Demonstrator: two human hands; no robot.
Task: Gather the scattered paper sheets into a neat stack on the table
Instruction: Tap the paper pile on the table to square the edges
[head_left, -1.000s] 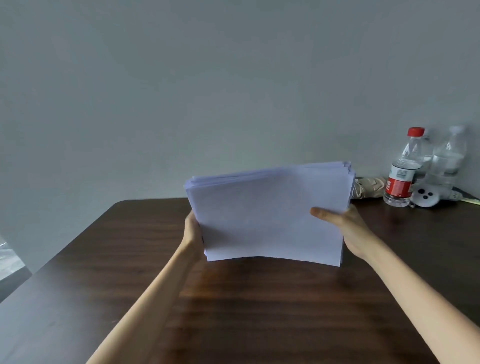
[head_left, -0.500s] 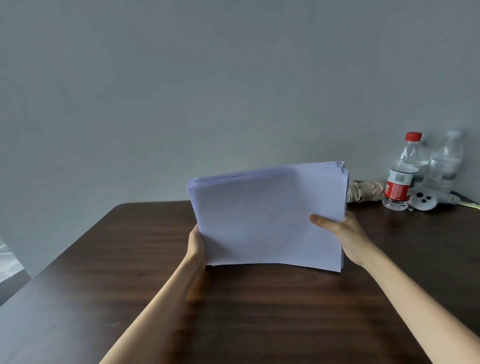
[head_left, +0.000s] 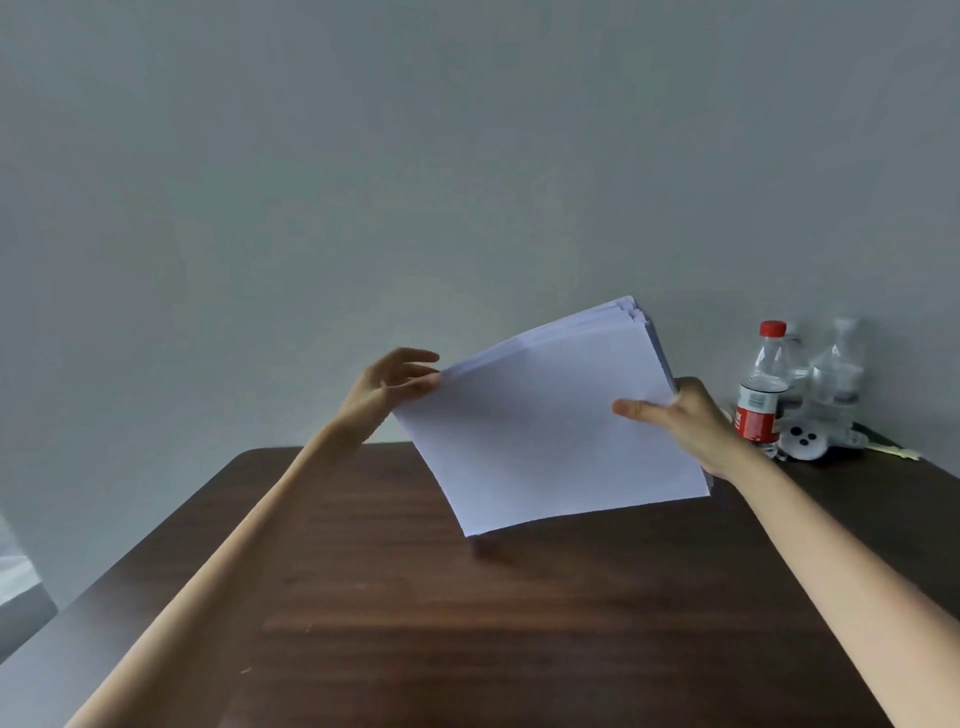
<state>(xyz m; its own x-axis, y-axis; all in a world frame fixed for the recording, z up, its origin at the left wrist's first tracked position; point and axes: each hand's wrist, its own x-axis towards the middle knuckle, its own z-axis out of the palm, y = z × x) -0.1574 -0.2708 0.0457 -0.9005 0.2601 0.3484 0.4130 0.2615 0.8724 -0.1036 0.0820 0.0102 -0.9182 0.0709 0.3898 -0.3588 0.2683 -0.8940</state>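
Background: plain grey wall (head_left: 363, 182), nothing on it, takes up the whole top half of the view.
Worktop: dark brown wood-grain worktop (head_left: 467, 623), its far edge meets the wall.
Paper stack: a bunch of white sheets (head_left: 550, 431) held up in the air over the far middle of the worktop, tilted so the right top corner sits highest. Bottom corner hangs just above the wood and drops a small shadow there; can't really tell if it touches. Sheet edges at the top right are a bit fanned, so not perfectly squared.
Right hand: right hand (head_left: 685, 421) is clamped on the right edge of the stack, thumb across the front face, the other fingers hidden behind the paper.
Left hand: left hand (head_left: 389, 387) is at the stack's top left corner, fingers loosely spread, only the tips meeting the paper edge. Looks more like a touch than a grip.
Far right corner: a clear water bottle with red cap and red label (head_left: 761, 389), a second clear bottle (head_left: 836, 384) just beside it against the wall.
Also there: a small white gadget with black dots (head_left: 802, 444) lying in front of the bottles.
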